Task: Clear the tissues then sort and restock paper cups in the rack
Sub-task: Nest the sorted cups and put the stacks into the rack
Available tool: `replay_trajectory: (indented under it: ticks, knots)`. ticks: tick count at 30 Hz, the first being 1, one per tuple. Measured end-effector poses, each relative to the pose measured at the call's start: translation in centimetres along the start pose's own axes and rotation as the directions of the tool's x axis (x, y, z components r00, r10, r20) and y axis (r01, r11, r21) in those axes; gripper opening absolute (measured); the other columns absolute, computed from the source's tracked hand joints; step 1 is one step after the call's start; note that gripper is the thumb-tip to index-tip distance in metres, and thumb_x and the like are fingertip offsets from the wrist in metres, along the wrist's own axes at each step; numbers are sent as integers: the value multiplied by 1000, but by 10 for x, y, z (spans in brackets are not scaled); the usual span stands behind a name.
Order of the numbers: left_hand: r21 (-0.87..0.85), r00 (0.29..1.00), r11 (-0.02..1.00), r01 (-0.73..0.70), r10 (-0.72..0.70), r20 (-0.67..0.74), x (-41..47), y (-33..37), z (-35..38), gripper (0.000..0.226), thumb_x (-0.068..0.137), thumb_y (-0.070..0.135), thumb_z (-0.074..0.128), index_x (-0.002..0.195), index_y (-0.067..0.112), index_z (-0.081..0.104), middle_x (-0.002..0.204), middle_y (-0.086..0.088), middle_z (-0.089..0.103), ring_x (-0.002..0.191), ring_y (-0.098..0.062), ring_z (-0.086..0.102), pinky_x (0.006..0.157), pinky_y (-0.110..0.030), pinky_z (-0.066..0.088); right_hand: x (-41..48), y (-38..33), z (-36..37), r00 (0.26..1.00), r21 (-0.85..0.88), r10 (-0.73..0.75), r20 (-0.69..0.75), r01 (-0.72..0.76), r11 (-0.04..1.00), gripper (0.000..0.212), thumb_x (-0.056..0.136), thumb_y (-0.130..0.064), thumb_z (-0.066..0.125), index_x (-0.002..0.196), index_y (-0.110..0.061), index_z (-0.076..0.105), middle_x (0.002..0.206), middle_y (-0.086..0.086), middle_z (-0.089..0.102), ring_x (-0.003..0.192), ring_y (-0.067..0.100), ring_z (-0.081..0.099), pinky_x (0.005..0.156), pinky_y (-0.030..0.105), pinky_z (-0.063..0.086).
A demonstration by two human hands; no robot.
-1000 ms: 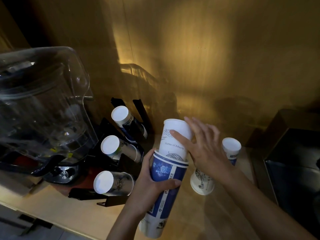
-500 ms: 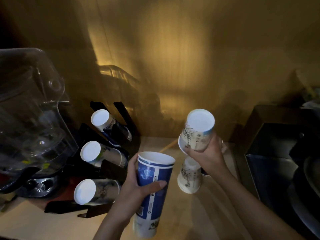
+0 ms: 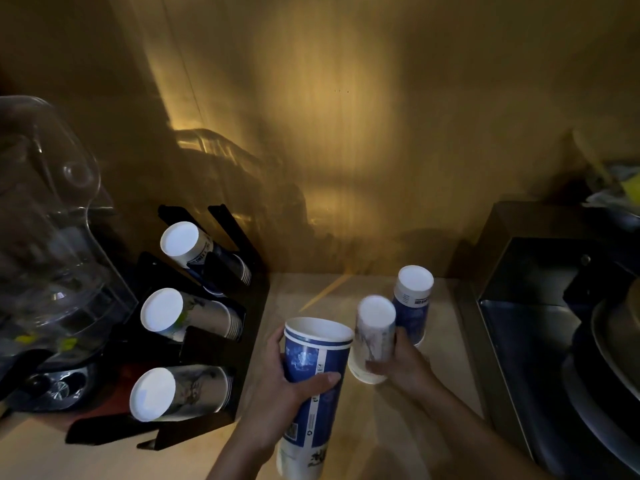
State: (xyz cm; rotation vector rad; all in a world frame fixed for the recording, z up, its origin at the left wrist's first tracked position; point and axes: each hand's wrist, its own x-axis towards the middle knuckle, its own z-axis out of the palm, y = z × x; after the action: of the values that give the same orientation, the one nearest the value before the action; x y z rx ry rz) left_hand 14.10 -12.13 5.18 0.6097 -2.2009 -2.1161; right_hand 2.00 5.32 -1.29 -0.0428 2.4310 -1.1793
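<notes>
The blue cup stack (image 3: pixel 313 386) was nested, open mouth up, blue-printed above a white base, held over the surface (image 3: pixel 391 441). The left hand (image 3: pixel 277 396) had its grip wrapped closed around the stack's middle. The right hand (image 3: pixel 405 365) had its grip closed on an inverted white cup (image 3: pixel 372 337), blurred. An inverted blue cup (image 3: pixel 412 303) stood just behind. The black rack (image 3: pixel 221 351) at left held three slanted cup rows beside a clear blender jar (image 3: pixel 52 237).

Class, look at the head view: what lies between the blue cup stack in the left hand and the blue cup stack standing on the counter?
In the head view, the white cup stack, gripped by the right hand, lies between them.
</notes>
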Motion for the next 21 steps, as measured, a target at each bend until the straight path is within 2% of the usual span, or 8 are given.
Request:
replay_trajectory:
  ticks: [2,5,9,12,14,15,18,21]
  knots:
    - [7,997,999,46,-46,58,0,-4,3,103,39,37,90,124,44,33,115,1,63,94,-14,68,75,-32,57,4,11,-1,995,-93,74,68,-68,993,63,70,-24,73,122,-15,38,125,6,56,115,26,51,101,47,38]
    - [27,995,998,63,-65,76,1,-10,4,107,39,37,87,129,40,30,113,1,64,87,-9,70,66,-24,55,8,25,-5,994,-175,81,75,-67,982,49,69,-23,68,114,-19,47,115,3,61,105,23,57,95,45,45]
    - [40,997,997,60,-61,39,6,-14,5,104,39,41,85,124,47,25,112,3,61,91,-12,67,66,-25,53,16,25,-25,1000,-214,-8,8,9,977,8,80,-23,56,87,-20,54,94,3,63,83,17,60,80,40,53]
    - [65,1000,998,11,-11,7,11,-16,9,97,53,30,87,126,45,26,112,5,62,91,-9,67,71,-28,54,12,4,-45,984,-267,-128,-128,90,959,8,85,-22,56,78,-17,59,86,6,65,78,20,60,77,42,53]
    - [101,999,994,-34,35,-10,12,-15,13,93,57,27,87,128,41,27,111,10,61,86,-2,67,69,-22,53,1,-17,-56,939,-165,-263,-221,230,959,16,84,-16,59,69,-18,63,78,2,67,76,19,61,73,37,53]
    - [118,998,991,-59,62,-15,13,-14,16,92,58,26,86,126,42,27,110,14,59,83,4,66,64,-16,52,-8,-28,-60,913,-71,-333,-234,326,943,21,83,-14,61,65,-24,64,72,-6,68,74,14,62,68,29,51]
    - [136,990,982,-134,140,-30,11,-7,24,89,59,21,86,120,45,26,106,22,52,79,22,57,52,-1,45,-39,-61,-64,852,161,-510,-116,523,837,22,81,-14,65,71,-33,67,69,-18,69,71,-3,62,61,9,46]
    - [128,981,975,-183,189,-36,8,-1,28,85,61,20,85,114,52,26,109,22,50,84,21,56,53,2,43,-55,-79,-56,808,235,-589,21,569,788,10,81,-18,65,86,-24,71,85,-12,70,79,-2,63,65,8,46]
